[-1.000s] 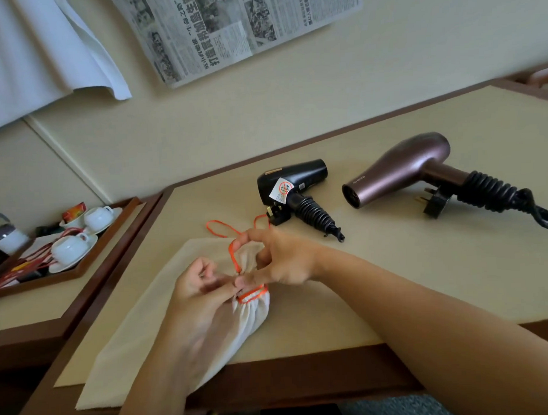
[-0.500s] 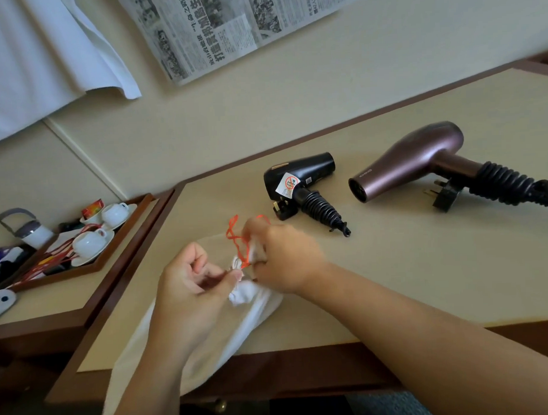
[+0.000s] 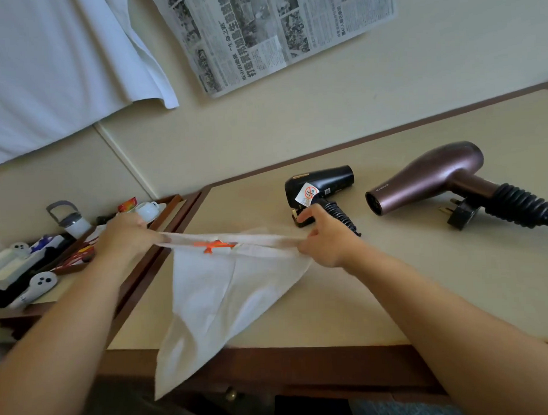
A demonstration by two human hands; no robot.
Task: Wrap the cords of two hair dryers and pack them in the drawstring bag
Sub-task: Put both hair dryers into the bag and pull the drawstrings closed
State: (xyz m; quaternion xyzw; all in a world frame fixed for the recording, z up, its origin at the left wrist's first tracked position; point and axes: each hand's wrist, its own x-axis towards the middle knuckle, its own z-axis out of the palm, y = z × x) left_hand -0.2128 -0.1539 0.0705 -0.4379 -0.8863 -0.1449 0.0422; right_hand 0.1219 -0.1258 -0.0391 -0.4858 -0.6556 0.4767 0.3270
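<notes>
White cloth, the bag (image 3: 219, 290) is stretched by its mouth between both hands above the desk (image 3: 394, 296): the left hand (image 3: 124, 237) grips one end of the hem and the right hand (image 3: 326, 239) pinches the other, so the rim runs as a taut line from left to right. Its orange cord (image 3: 216, 245) lies bunched at the middle of that rim. The mouth looks pulled flat, and nothing shows inside; the body hangs down toward the viewer, narrowing to a corner that drops past the front edge of the desk. Both dryers lie outside it on the desk, each with its cord coiled round the handle. The black dryer (image 3: 320, 184) lies just beyond the right hand, its barrel running left to right, handle angled toward the viewer and right, a plug at its near left side partly hidden by the fingers. The bronze dryer (image 3: 427, 174) lies well to the right, long axis slanting, nozzle pointing left and toward the viewer, handle running off right; its plug (image 3: 461, 214) rests beside the handle. A wooden tray (image 3: 170, 208) on the lower side table holds a white cup (image 3: 147, 208) and a red packet (image 3: 128, 203); the rest of it is hidden by the left arm.
</notes>
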